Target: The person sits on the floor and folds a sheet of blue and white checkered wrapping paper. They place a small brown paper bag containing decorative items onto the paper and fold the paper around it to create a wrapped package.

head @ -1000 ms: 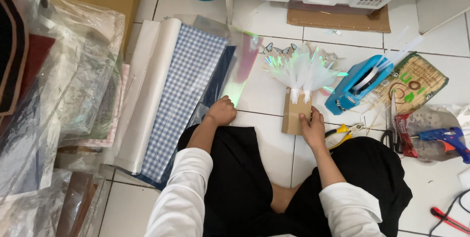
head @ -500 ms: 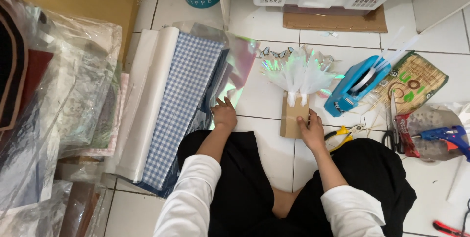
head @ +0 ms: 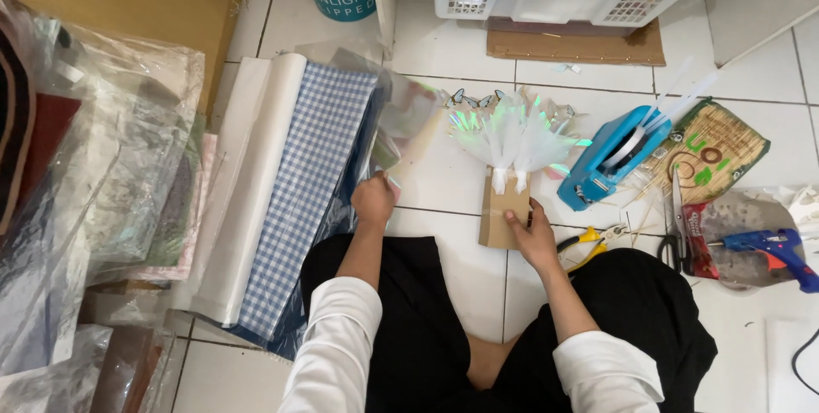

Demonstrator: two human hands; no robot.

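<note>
Left hand is clamped on a clear iridescent sheet, lifting it off the gingham roll. Right hand lies flat, fingers together, pinning the cardboard piece to the floor mid-tile, steadying its white fans.

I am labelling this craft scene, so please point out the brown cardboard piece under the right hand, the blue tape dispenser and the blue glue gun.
brown cardboard piece (head: 502,208): head view, its upper face.
blue tape dispenser (head: 607,161): head view, its side wall.
blue glue gun (head: 772,244): head view, its body.
</note>
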